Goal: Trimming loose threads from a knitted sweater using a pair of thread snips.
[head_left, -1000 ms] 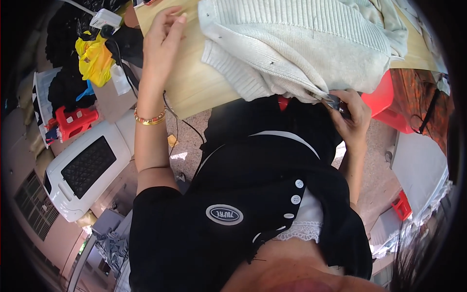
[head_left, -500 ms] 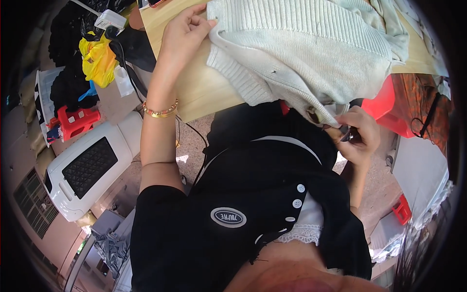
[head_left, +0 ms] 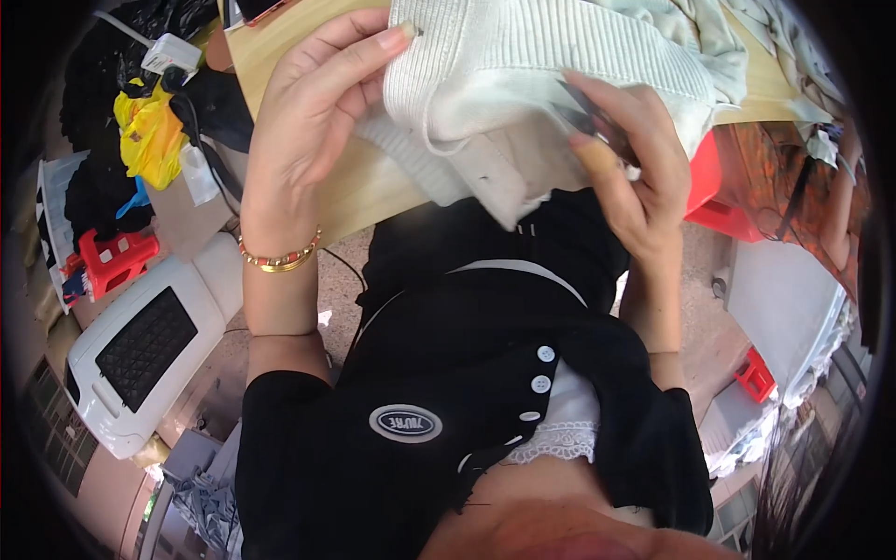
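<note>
Up close, two bare hands work one knit garment at the edge of a table.
Left hand: the left hand pinches the ribbed edge of the cream knit sweater, fingers closed on the fabric; one gold bracelet circles its wrist.
Right hand: the right hand is clamped around small dark snips, held against the sweater just beside the left hand's grip.
Sweater: one, bunched between the two hands and spilling over the wooden table beneath them.
Counted nearby: three white buttons on the person's black top below the hands; one white heater and one red stool below and left of the left hand; one yellow bag to its left.
Change since half a second ago: the right hand has risen from the table's lower edge up to the sweater, and both hands now sit close together.
</note>
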Available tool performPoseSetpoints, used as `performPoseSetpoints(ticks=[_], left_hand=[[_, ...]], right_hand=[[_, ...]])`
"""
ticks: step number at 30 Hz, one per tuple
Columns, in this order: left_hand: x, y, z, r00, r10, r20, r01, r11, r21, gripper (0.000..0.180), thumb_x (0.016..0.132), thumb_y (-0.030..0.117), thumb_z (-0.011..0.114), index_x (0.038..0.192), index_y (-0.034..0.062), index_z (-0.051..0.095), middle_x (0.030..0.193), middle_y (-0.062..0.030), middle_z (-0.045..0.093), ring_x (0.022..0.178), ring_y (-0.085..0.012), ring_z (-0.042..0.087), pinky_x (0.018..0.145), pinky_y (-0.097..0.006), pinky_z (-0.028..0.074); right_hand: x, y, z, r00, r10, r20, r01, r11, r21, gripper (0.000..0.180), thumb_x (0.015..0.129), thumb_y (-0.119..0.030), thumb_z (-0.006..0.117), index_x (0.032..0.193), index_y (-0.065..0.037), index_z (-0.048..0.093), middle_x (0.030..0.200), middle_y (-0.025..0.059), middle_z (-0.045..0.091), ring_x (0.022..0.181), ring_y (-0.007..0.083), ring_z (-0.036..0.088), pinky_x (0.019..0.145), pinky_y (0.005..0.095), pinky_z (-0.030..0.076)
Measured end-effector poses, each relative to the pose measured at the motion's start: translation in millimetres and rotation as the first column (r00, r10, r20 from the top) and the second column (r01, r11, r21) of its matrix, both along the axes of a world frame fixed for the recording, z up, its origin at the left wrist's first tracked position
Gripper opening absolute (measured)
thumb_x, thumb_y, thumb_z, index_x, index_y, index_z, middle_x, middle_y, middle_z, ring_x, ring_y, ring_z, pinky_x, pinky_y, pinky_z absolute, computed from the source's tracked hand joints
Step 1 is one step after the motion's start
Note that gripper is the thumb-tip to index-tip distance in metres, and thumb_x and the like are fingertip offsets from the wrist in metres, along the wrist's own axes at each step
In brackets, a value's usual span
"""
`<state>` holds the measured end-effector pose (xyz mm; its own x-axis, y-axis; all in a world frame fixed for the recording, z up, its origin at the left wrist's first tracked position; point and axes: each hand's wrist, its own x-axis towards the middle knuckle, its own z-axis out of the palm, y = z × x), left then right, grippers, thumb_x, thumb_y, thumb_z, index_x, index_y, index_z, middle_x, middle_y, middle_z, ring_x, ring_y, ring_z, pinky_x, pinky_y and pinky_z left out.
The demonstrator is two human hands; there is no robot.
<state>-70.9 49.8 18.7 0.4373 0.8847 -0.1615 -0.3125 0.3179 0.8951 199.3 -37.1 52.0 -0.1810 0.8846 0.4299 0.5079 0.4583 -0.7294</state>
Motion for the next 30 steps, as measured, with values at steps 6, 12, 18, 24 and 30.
performPoseSetpoints(ticks=[6, 12, 18, 24, 30], left_hand=[[26.6, -17.7, 10.9, 0.990, 0.130, -0.054, -0.124, 0.987, 0.106, 0.030, 0.097, 0.008, 0.060, 0.124, -0.0053, 0.061, 0.110, -0.0084, 0.069, 0.096, -0.0104, 0.065, 0.087, -0.024, 0.051], [39.5, -22.1, 16.1, 0.976, 0.193, -0.101, -0.164, 0.956, 0.245, 0.029, 0.097, 0.007, 0.061, 0.124, -0.0035, 0.062, 0.109, -0.0069, 0.068, 0.097, -0.0090, 0.064, 0.088, -0.023, 0.049], [42.2, -21.6, 15.7, 0.976, 0.200, -0.086, -0.173, 0.951, 0.255, 0.030, 0.096, 0.007, 0.062, 0.125, -0.0024, 0.062, 0.109, -0.0066, 0.068, 0.097, -0.0077, 0.064, 0.088, -0.022, 0.049], [49.7, -22.9, 23.0, 0.975, 0.206, -0.085, -0.170, 0.933, 0.317, 0.029, 0.096, 0.006, 0.063, 0.123, -0.0010, 0.063, 0.105, -0.0056, 0.068, 0.095, -0.0080, 0.064, 0.086, -0.021, 0.049], [65.4, -32.2, 48.3, 0.975, 0.197, -0.103, -0.189, 0.978, 0.083, 0.029, 0.096, -0.002, 0.059, 0.124, -0.0056, 0.057, 0.090, 0.0000, 0.062, 0.081, -0.0039, 0.058, 0.074, -0.016, 0.046]], right_hand=[[-12.9, 20.8, 4.9, 0.985, -0.025, 0.169, -0.018, 0.968, 0.251, 0.048, 0.073, -0.003, 0.080, 0.120, -0.004, 0.070, 0.088, 0.0055, 0.059, 0.074, 0.0135, 0.056, 0.062, 0.0243, 0.044], [-22.6, 19.8, 16.6, 0.970, -0.108, 0.217, 0.088, 0.991, 0.102, 0.041, 0.078, -0.008, 0.079, 0.118, -0.007, 0.071, 0.085, 0.0048, 0.060, 0.067, 0.0158, 0.057, 0.059, 0.0278, 0.047], [-13.2, 27.3, -1.7, 0.980, -0.102, 0.172, 0.061, 0.971, 0.231, 0.041, 0.077, -0.015, 0.080, 0.117, -0.013, 0.073, 0.083, 0.0023, 0.059, 0.064, 0.0156, 0.057, 0.055, 0.0281, 0.046], [-10.4, 26.6, -0.3, 0.976, -0.097, 0.196, 0.052, 0.973, 0.227, 0.038, 0.077, -0.014, 0.080, 0.114, -0.013, 0.074, 0.080, 0.0023, 0.059, 0.062, 0.0146, 0.057, 0.054, 0.0279, 0.046], [-3.0, 30.0, -9.2, 0.977, -0.108, 0.184, 0.046, 0.949, 0.311, 0.037, 0.077, -0.013, 0.079, 0.114, -0.013, 0.074, 0.078, 0.0012, 0.059, 0.060, 0.0123, 0.055, 0.052, 0.0263, 0.044]])
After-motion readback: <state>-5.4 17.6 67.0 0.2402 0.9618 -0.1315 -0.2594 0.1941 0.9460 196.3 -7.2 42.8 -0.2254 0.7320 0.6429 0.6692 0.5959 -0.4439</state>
